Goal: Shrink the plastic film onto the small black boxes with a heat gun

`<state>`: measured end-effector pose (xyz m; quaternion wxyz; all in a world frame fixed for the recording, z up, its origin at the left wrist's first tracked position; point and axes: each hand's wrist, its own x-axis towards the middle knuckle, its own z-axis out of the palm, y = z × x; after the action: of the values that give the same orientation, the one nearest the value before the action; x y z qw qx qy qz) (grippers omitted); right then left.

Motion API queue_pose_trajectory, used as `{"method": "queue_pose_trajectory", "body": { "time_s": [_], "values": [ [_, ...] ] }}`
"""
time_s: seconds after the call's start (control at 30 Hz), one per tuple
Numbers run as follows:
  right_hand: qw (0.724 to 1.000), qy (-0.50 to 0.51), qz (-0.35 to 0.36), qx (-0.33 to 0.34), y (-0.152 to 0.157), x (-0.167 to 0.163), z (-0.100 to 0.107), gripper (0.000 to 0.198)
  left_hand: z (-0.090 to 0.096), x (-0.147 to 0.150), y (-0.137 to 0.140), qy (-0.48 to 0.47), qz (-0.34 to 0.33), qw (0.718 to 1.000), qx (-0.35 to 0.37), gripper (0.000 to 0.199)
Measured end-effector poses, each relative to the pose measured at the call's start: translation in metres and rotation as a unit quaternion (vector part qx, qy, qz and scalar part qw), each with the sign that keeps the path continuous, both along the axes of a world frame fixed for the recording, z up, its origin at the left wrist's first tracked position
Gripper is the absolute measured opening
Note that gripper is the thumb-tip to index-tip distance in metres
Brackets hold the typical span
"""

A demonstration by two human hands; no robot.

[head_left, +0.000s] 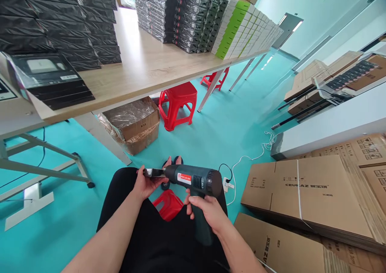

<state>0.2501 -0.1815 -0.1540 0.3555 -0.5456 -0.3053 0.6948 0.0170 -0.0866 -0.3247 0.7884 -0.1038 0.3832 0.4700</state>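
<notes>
A dark heat gun (193, 177) with a red and white label lies across my lap, its nozzle pointing left. My right hand (205, 208) is wrapped round its handle. In front of the nozzle, my left hand (147, 184) grips a small black box (155, 172) with a shiny, film-like surface. Its far end sits close to the nozzle; whether they touch I cannot tell. Part of the box is hidden by my fingers.
Stacks of film-wrapped black boxes (193, 15) and white and green boxes (235, 27) stand on the wooden table (144, 64). Red stools (177, 104) and an open carton (135, 128) are underneath. Flattened cartons (301, 188) lie right, near a white cable (241, 160) and power strip (227, 183).
</notes>
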Motion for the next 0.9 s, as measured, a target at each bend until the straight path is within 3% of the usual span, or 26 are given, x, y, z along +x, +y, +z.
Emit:
{"method": "queue_pose_trajectory", "body": {
  "time_s": [0.17,0.27,0.37,0.63,0.8,0.9],
  "values": [
    [0.998,0.018,0.064,0.011,0.001,0.002,0.001,0.025,-0.005,0.000,0.001,0.024,0.002,1.000,0.001,0.035],
    [0.999,0.006,0.038,0.035,0.002,-0.003,-0.001,0.028,-0.006,0.002,0.003,0.019,0.006,1.000,0.017,0.035],
    [0.999,-0.043,0.012,0.017,0.003,0.002,-0.003,0.032,-0.006,0.001,0.002,-0.007,0.011,1.000,0.004,0.039],
    [0.987,0.072,0.133,-0.060,-0.026,0.033,0.002,0.032,-0.005,-0.005,0.002,-0.048,0.035,0.998,0.016,0.041],
    [0.993,0.060,0.085,-0.059,-0.027,0.041,0.000,0.030,0.003,-0.003,0.003,-0.029,0.010,0.999,0.027,0.033],
    [0.996,0.060,0.040,-0.046,-0.025,0.049,0.001,0.030,0.009,-0.001,0.003,0.025,0.034,0.999,0.027,0.028]
  ]
}}
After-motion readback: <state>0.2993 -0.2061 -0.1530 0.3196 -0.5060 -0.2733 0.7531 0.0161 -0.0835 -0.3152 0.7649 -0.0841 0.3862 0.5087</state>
